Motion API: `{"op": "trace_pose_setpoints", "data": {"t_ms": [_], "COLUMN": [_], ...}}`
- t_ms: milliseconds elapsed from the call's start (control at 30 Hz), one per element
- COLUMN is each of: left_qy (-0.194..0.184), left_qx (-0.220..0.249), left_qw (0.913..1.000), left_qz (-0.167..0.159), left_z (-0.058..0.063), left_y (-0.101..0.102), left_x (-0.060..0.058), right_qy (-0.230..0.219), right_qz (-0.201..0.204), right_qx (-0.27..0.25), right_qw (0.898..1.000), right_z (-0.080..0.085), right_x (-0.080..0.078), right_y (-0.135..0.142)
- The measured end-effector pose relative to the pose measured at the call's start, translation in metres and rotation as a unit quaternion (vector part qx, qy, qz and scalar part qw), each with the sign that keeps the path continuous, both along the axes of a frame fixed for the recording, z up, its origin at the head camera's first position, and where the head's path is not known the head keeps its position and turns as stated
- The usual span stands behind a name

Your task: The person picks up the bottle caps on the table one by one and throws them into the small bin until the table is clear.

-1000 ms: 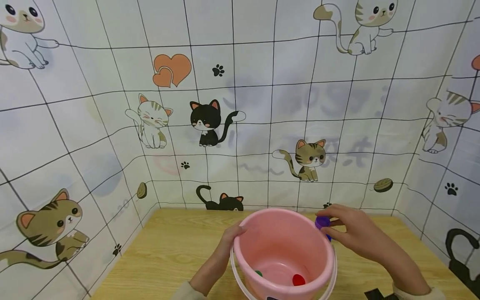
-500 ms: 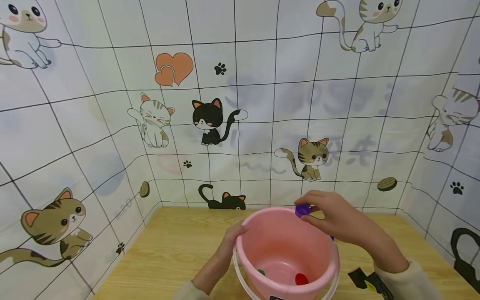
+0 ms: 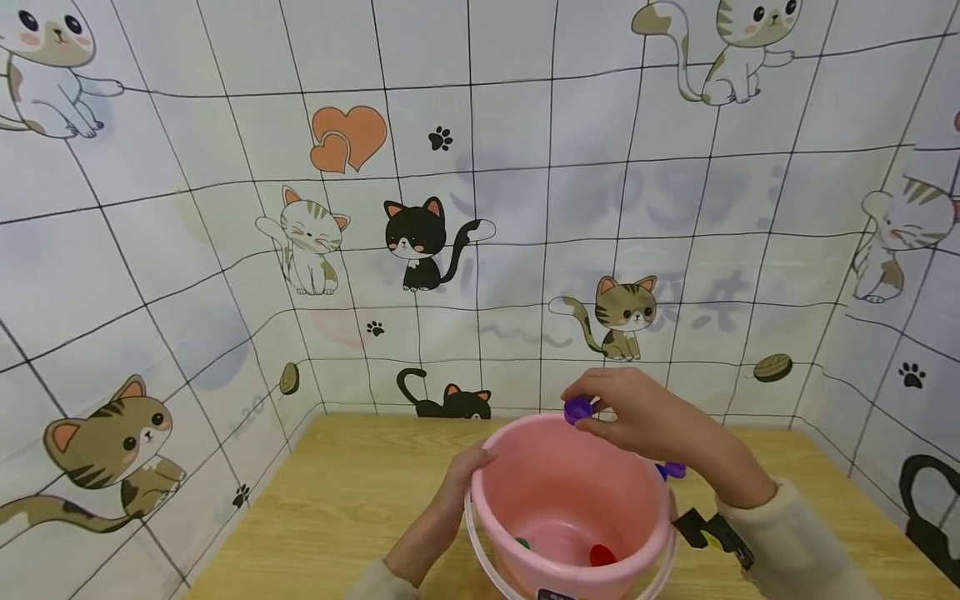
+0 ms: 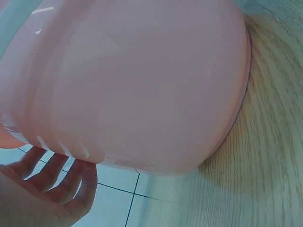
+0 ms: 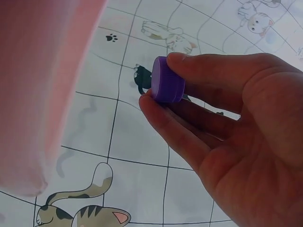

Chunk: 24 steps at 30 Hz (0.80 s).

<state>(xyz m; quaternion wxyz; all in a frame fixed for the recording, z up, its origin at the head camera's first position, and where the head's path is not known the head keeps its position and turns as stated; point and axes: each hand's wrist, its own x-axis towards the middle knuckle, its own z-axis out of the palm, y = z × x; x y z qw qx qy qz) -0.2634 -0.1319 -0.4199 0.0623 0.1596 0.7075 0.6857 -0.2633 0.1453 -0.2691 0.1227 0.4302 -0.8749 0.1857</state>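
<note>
A pink bucket [image 3: 525,479] with a white handle [image 3: 480,550] stands on the wooden table. My left hand [image 3: 453,483] grips its left rim, thumb over the edge and fingers [image 4: 71,182] against the outer wall. Above the far rim, my right hand [image 3: 648,417] pinches a purple bottle cap [image 3: 577,410] between thumb and fingers. Ridges run round the side of that cap in the right wrist view. Inside the bucket lie a round red piece [image 3: 602,556] and a green one [image 3: 522,543], mostly hidden by the near rim.
Just right of the bucket, another purple cap [image 3: 676,470] and a blue piece [image 3: 661,472] lie on the wooden table [image 3: 360,492]. A black device [image 3: 712,532] shows by my right sleeve. White cat-printed sheeting [image 3: 510,208] encloses the table at the back and sides.
My right hand has carried the purple cap left and up from the bucket's right side to above its far rim, uncovering the purple cap on the table. My left hand keeps its hold.
</note>
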Motion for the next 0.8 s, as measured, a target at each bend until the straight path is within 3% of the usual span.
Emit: {"op": "trace_pose_setpoints", "data": {"t_ms": [400,800], "left_qy": [0.0,0.001], "left_qx": [0.004,0.003], "left_qw": [0.9999,0.9999], "left_qz": [-0.011,-0.011], "left_z": [-0.001,-0.001], "left_y": [-0.003,-0.001], "left_x": [0.001,0.0], "right_qy": [0.021,-0.01], "right_qz": [-0.005,0.011], "right_qx": [0.031,0.065], "right_qw": [0.999,0.998], "right_z": [0.005,0.009], "right_x": [-0.004,-0.019], "right_y": [-0.01,-0.021]}}
